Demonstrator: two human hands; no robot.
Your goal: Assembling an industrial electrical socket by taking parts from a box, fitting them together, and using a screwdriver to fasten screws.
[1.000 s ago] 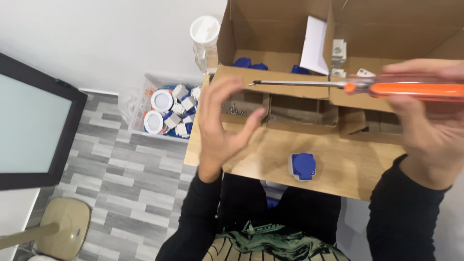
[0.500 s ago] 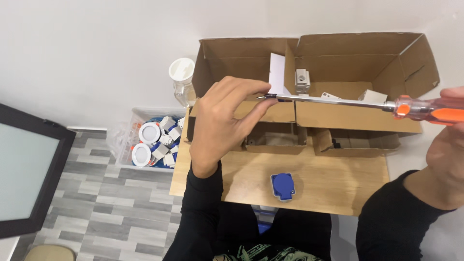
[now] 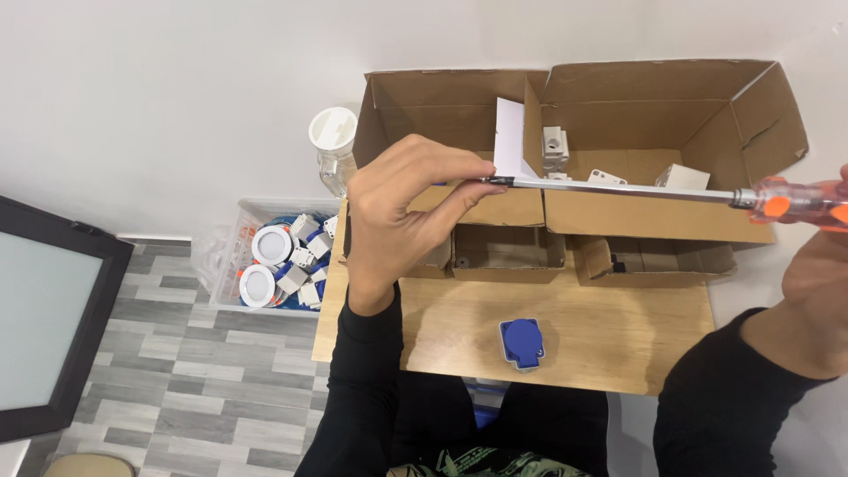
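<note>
Here, left hand [image 3: 397, 216] pinching tip of long screwdriver [image 3: 618, 190]; right hand [image 3: 817, 291] closed around its orange handle at far right. Below and between the hands, blue socket [image 3: 521, 343] on wooden counter [image 3: 601, 340]; behind, open cardboard boxes [image 3: 671, 115].

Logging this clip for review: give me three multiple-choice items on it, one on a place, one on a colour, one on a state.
1. Where does the blue socket part lie?
A. on the wooden table
B. in a cardboard box
C. on the floor

2. What colour is the screwdriver handle?
A. green
B. orange
C. black

3. What does the left hand do?
A. lies flat on the table
B. pinches the screwdriver's tip
C. grips the blue part

Key: 1 A, it sits on bare wood before the boxes; 2 B, the handle in the right hand is orange; 3 B, its fingers close on the tip.
</note>
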